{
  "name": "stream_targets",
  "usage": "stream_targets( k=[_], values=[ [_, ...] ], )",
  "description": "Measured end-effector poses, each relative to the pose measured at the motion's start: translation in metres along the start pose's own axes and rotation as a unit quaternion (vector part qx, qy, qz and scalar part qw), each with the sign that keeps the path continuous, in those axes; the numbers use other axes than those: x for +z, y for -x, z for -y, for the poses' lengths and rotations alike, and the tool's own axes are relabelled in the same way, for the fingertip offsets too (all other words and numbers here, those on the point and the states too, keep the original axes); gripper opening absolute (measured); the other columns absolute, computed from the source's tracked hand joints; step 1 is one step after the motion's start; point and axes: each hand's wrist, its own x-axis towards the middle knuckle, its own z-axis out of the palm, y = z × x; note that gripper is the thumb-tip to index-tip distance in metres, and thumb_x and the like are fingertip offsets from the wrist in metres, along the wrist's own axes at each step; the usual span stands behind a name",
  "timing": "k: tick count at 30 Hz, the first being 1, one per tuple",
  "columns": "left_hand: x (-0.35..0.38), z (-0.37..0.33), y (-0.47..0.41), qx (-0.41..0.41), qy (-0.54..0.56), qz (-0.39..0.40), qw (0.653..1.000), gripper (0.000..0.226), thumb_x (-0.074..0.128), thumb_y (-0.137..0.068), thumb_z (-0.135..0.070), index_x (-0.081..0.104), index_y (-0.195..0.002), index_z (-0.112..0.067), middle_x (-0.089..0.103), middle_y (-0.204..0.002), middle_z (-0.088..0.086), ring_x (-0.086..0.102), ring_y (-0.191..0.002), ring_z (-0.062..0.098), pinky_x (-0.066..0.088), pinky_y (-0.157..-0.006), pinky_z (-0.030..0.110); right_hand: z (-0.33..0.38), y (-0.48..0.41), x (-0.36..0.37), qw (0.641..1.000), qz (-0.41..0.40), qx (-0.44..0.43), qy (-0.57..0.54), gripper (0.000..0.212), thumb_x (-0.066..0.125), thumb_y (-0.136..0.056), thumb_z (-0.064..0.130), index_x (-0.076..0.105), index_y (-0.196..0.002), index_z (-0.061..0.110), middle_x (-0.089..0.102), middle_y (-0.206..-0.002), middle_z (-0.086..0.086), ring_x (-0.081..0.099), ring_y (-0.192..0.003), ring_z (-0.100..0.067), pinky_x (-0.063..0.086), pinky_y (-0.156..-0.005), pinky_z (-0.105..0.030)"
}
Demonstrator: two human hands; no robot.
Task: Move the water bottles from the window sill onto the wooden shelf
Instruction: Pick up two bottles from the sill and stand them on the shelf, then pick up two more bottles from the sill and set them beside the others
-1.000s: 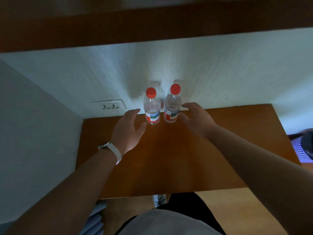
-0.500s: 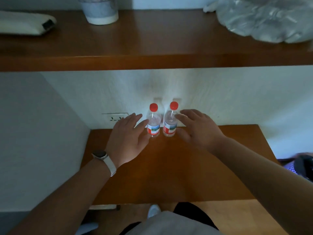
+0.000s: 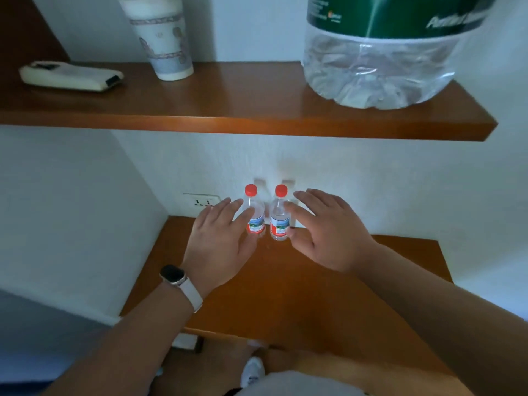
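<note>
Head view, two clear red-capped water bottles [image 3: 267, 217] upright, open hands [image 3: 218, 241] flanking

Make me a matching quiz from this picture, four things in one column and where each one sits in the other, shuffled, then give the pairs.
Things:
1. paper cup
2. big jug
3. small bottles
4. wall socket

Places:
A. on the wall, left of the small bottles
B. right end of the upper shelf
C. lower wooden surface, against the wall, between the open left hand and right hand
D. upper shelf, right of the flat white pouch

Pairs: 1-D, 2-B, 3-C, 4-A
</note>
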Motion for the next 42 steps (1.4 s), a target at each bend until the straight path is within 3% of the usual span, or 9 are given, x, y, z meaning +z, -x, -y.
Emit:
stream_targets(
  k=[7, 11, 15, 23, 32, 42],
  values=[
    [-0.031, -0.048, 0.04, -0.075, -0.014, -0.008, 0.997, 0.053, 0.043, -0.095, -0.049, 0.06, -0.133, -0.017, 0.057, -0.141, 0.01, 0.048, -0.134, 0.032, 0.034, -0.11, 0.054, -0.008, 0.024, -0.024, 0.993, -0.023, -0.103, -0.054, 0.047, 0.046, -0.093, 0.046, 0.055, -0.13, 0.018, 0.058, -0.132, -0.009, 0.051, -0.122, -0.03, 0.043, -0.099, -0.045],
    [-0.047, -0.063, 0.07, -0.149, -0.044, 0.011, 0.988, 0.053, 0.038, -0.097, -0.052, 0.053, -0.139, -0.023, 0.051, -0.147, 0.004, 0.041, -0.139, 0.027, 0.027, -0.114, 0.051, 0.001, 0.028, -0.031, 0.987, 0.015, -0.146, -0.068, 0.053, 0.038, -0.095, 0.049, 0.056, -0.134, 0.017, 0.053, -0.14, -0.008, 0.046, -0.13, -0.031, 0.041, -0.105, -0.049],
    [-0.069, -0.072, 0.106, -0.174, -0.041, -0.004, 0.984, 0.052, 0.04, -0.097, -0.048, 0.057, -0.137, -0.02, 0.055, -0.143, 0.008, 0.047, -0.135, 0.031, 0.035, -0.109, 0.054, 0.019, 0.027, -0.036, 0.978, 0.041, -0.189, -0.08, 0.063, 0.023, -0.095, 0.056, 0.048, -0.141, 0.022, 0.044, -0.15, -0.005, 0.035, -0.14, -0.03, 0.034, -0.11, -0.053],
    [-0.111, -0.079, 0.171, -0.264, -0.079, -0.01, 0.961, 0.047, 0.046, -0.096, -0.044, 0.059, -0.135, -0.02, 0.056, -0.142, 0.008, 0.048, -0.134, 0.032, 0.038, -0.108, 0.058, 0.07, 0.023, -0.032, 0.949, 0.003, -0.298, -0.1, 0.054, 0.038, -0.097, 0.052, 0.05, -0.139, 0.022, 0.048, -0.147, -0.005, 0.039, -0.136, -0.029, 0.035, -0.107, -0.048],
    [-0.151, -0.083, 0.284, -0.326, -0.131, -0.035, 0.936, 0.046, 0.051, -0.095, -0.043, 0.061, -0.133, -0.019, 0.058, -0.138, 0.01, 0.05, -0.131, 0.034, 0.04, -0.104, 0.057, 0.167, 0.05, -0.048, 0.907, 0.0, -0.403, -0.121, 0.054, 0.038, -0.098, 0.051, 0.054, -0.137, 0.017, 0.05, -0.145, -0.008, 0.041, -0.133, -0.03, 0.038, -0.105, -0.049],
    [-0.206, -0.123, 0.472, -0.446, -0.172, -0.084, 0.874, 0.047, 0.048, -0.094, -0.045, 0.065, -0.128, -0.018, 0.059, -0.136, 0.01, 0.05, -0.13, 0.034, 0.037, -0.107, 0.054, 0.325, 0.149, -0.082, 0.837, -0.037, -0.52, -0.165, 0.05, 0.049, -0.096, 0.044, 0.058, -0.133, 0.012, 0.056, -0.137, -0.013, 0.047, -0.128, -0.033, 0.04, -0.101, -0.048]
  ],
)
